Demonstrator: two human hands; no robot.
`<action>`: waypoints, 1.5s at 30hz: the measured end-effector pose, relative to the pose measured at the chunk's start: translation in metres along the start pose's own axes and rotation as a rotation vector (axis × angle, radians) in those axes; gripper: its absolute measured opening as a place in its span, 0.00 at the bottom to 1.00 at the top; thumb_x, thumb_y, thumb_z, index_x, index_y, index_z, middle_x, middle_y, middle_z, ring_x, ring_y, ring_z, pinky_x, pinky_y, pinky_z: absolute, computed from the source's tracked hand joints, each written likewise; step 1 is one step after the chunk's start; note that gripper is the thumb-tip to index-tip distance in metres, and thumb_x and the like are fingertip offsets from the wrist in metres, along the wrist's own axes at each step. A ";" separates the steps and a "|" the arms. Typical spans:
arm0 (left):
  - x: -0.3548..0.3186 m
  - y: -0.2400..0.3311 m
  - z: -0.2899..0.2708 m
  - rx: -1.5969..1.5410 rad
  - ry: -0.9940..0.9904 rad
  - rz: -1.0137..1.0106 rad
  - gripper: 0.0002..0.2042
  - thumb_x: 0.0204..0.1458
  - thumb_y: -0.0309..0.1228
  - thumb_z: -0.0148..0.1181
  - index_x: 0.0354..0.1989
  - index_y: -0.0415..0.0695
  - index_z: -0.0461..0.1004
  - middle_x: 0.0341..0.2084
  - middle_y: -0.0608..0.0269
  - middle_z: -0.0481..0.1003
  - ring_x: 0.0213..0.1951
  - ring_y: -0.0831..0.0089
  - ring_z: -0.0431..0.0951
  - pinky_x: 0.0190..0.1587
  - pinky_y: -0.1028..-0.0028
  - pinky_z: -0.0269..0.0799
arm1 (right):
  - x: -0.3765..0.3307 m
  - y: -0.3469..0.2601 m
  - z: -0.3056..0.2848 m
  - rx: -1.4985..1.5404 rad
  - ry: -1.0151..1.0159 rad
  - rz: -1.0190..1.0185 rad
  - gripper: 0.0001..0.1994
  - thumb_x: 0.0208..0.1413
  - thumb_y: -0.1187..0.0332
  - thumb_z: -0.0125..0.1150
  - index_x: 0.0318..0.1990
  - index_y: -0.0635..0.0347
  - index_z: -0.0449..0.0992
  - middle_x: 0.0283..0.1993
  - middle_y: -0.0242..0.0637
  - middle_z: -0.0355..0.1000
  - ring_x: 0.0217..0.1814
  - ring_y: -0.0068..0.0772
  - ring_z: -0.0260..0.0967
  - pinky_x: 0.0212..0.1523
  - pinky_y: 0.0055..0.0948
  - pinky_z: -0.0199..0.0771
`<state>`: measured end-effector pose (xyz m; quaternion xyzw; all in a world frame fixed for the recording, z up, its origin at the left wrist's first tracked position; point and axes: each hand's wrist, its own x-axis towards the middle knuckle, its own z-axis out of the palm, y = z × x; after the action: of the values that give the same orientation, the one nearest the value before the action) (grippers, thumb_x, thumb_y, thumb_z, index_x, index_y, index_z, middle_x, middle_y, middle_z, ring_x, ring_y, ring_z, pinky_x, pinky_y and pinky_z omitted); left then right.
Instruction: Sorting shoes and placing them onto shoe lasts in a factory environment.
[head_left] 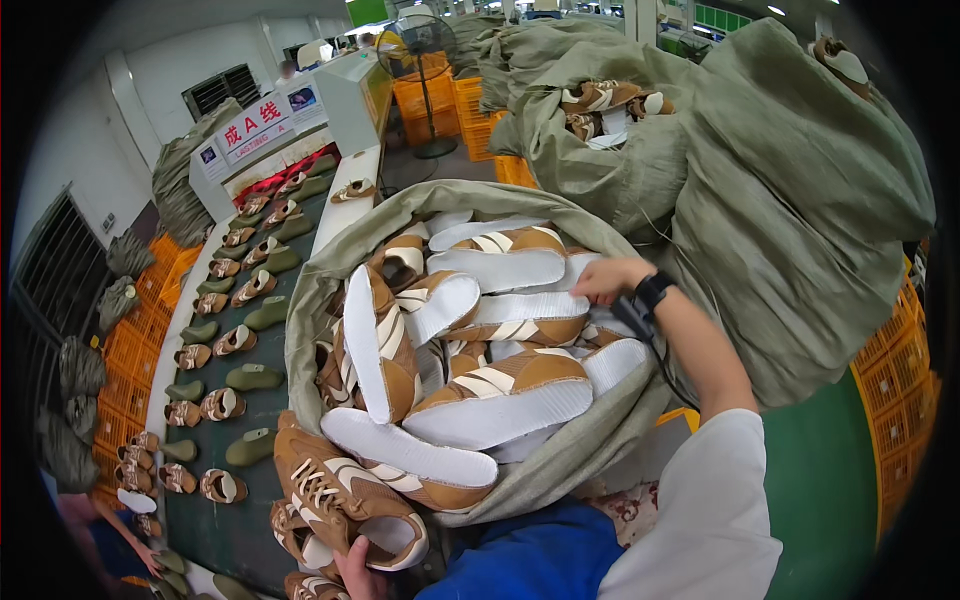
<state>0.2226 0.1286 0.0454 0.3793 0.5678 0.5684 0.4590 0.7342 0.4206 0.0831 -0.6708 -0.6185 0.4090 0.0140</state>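
Note:
A large grey-green cloth sack (pixel 470 195) stands open before me, filled with brown and cream sneaker uppers that mostly lie with white undersides up. My right hand (pixel 610 281) reaches in from the right, fingers curled at the end of one sneaker upper (pixel 525 318). At the lower edge my left hand (pixel 358 574) grips the heel opening of a laced brown sneaker upper (pixel 345 490), which leans at the sack's near left side. More uppers (pixel 290 530) lie beneath it. Some of my left fingers are hidden behind the heel.
Left of the sack runs a dark conveyor belt (pixel 235 455) carrying uppers and green shoe lasts (pixel 253 376). Another person's hand (pixel 145 556) is at its lower left. Full sacks (pixel 790 200), orange crates (pixel 885 380) and a standing fan (pixel 428 90) surround the area.

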 end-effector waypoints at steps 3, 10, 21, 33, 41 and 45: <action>0.002 0.023 0.017 -0.135 0.067 -0.178 0.18 0.52 0.30 0.55 0.51 0.36 0.67 0.43 0.58 0.72 0.43 0.68 0.72 0.45 0.71 0.69 | 0.011 0.004 0.025 -0.312 0.074 -0.098 0.23 0.51 0.45 0.56 0.36 0.60 0.75 0.33 0.38 0.72 0.39 0.25 0.69 0.35 0.24 0.69; 0.009 0.009 0.012 -0.227 0.041 -0.114 0.28 0.47 0.28 0.54 0.59 0.39 0.56 0.49 0.55 0.67 0.49 0.64 0.70 0.52 0.67 0.66 | -0.062 -0.056 0.032 0.066 -0.194 -0.275 0.21 0.50 0.47 0.59 0.38 0.54 0.65 0.30 0.29 0.63 0.33 0.23 0.59 0.32 0.22 0.62; 0.006 0.022 0.025 -0.279 -0.005 -0.092 0.30 0.45 0.25 0.54 0.59 0.37 0.55 0.52 0.55 0.65 0.52 0.64 0.67 0.55 0.68 0.62 | -0.072 -0.075 0.087 1.014 -0.209 -0.154 0.33 0.57 0.54 0.54 0.66 0.49 0.47 0.57 0.31 0.61 0.51 0.28 0.65 0.52 0.32 0.63; -0.007 0.027 0.019 -0.227 -0.032 -0.072 0.28 0.45 0.26 0.55 0.57 0.36 0.57 0.49 0.56 0.67 0.49 0.65 0.70 0.52 0.69 0.65 | -0.135 -0.053 0.055 0.818 0.445 -0.801 0.06 0.49 0.69 0.55 0.33 0.61 0.70 0.33 0.29 0.67 0.39 0.19 0.63 0.42 0.18 0.62; -0.005 0.055 0.035 -0.126 -0.142 0.066 0.31 0.43 0.36 0.63 0.55 0.34 0.61 0.49 0.58 0.68 0.50 0.69 0.69 0.53 0.71 0.62 | -0.204 -0.142 0.139 -0.171 0.616 -1.380 0.10 0.40 0.66 0.65 0.32 0.49 0.73 0.21 0.28 0.65 0.22 0.28 0.64 0.23 0.24 0.60; 0.007 0.037 0.039 -0.075 -0.236 0.086 0.50 0.34 0.61 0.65 0.58 0.34 0.55 0.51 0.59 0.65 0.53 0.70 0.64 0.55 0.71 0.60 | -0.199 -0.196 0.230 -0.378 0.460 -1.602 0.05 0.42 0.66 0.56 0.30 0.47 0.70 0.16 0.25 0.62 0.16 0.26 0.62 0.20 0.23 0.58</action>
<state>0.2545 0.1498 0.0840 0.4502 0.4713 0.5599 0.5116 0.4634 0.1870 0.1391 -0.0884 -0.9458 0.0193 0.3120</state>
